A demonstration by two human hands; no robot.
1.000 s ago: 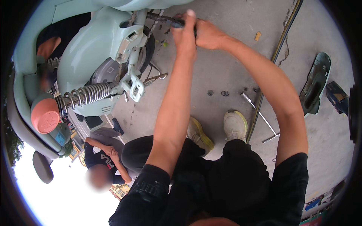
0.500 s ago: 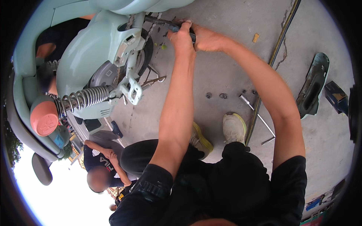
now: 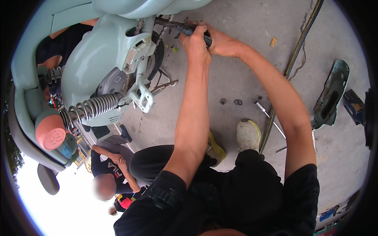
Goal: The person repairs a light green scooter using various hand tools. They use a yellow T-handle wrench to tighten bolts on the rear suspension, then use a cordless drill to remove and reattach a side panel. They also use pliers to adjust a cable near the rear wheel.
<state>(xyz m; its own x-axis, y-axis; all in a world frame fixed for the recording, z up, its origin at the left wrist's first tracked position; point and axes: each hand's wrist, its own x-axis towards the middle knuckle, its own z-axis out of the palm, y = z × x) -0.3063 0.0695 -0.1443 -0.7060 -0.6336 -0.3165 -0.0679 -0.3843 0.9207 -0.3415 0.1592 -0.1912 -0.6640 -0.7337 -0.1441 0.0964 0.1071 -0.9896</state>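
Both my hands are closed around a long dark bar tool with a grey-black grip [image 3: 180, 28]. My left hand [image 3: 197, 44] wraps the grip, and my right hand [image 3: 221, 41] is closed on it from the other side, with some fingers hidden. The bar's far end runs left to the pale green scooter [image 3: 84, 59], near a hanging chain [image 3: 160, 34] and the rear wheel. That end is partly hidden, so its exact kind and contact cannot be told. A coil-spring shock absorber [image 3: 94, 107] and an exposed bracket [image 3: 143, 98] sit on the scooter's near side.
A hose [image 3: 301, 39] crosses the concrete floor. By my shoes lies a metal socket wrench [image 3: 263, 108]. Further right are a removed green-black panel [image 3: 332, 92] and a dark box [image 3: 354, 107]. A person [image 3: 112, 169] crouches at lower left; another is partly visible behind the scooter.
The whole scene has shifted slightly right and down in view. Both hands keep their hold on the bar tool, with little change in their pose.
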